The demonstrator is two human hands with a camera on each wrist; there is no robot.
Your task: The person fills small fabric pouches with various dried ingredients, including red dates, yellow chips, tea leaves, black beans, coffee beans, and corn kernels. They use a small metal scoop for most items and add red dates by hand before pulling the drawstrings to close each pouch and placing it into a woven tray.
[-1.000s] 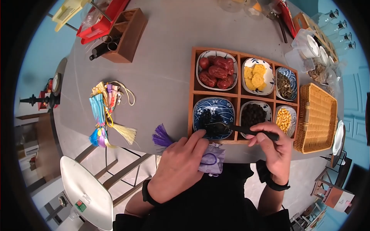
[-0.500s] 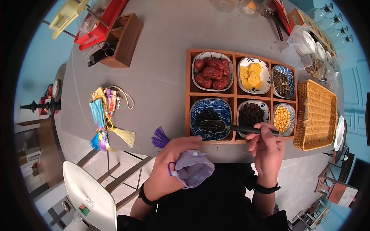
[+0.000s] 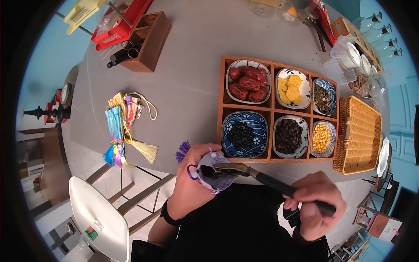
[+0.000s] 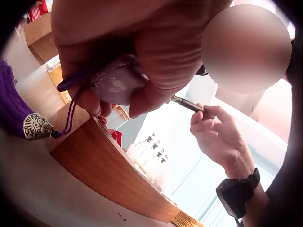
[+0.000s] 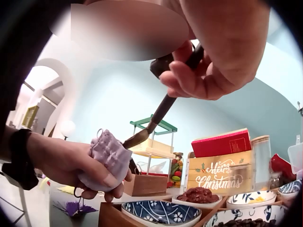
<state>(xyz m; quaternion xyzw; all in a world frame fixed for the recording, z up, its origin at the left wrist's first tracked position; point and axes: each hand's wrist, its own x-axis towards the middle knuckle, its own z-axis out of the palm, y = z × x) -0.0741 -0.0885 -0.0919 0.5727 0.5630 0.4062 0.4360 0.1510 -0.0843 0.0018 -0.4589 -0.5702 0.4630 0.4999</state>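
Note:
My left hand (image 3: pixel 192 185) grips a small lilac drawstring pouch (image 3: pixel 221 184), its mouth held open in front of the wooden box. A purple tassel (image 4: pixel 12 101) dangles from the pouch's cord. My right hand (image 3: pixel 317 203) holds a scoop by its black handle (image 3: pixel 275 183). The metal head of the scoop (image 5: pixel 138 138) tips into the pouch mouth, and dark bits show inside the pouch. Just behind, a blue patterned bowl (image 3: pixel 258 148) contains small black beans (image 3: pixel 240 135). Beside it sits a bowl of dark brown dried pieces (image 3: pixel 288 136).
The divided wooden box (image 3: pixel 220 83) also carries bowls of red dates (image 3: pixel 248 83), yellow chunks (image 3: pixel 290 87), dried leaves (image 3: pixel 323 97) and yellow kernels (image 3: pixel 321 136). A wicker basket (image 3: pixel 360 135) stands to its right. Tasselled pouches (image 3: pixel 115 122) lie on the left of the grey table (image 3: pixel 192 56).
The scoop dipped into the black beans, then came out and over to the pouch, where it now tilts in. My left hand turned the pouch mouth upward and has drawn it slightly nearer the bowl.

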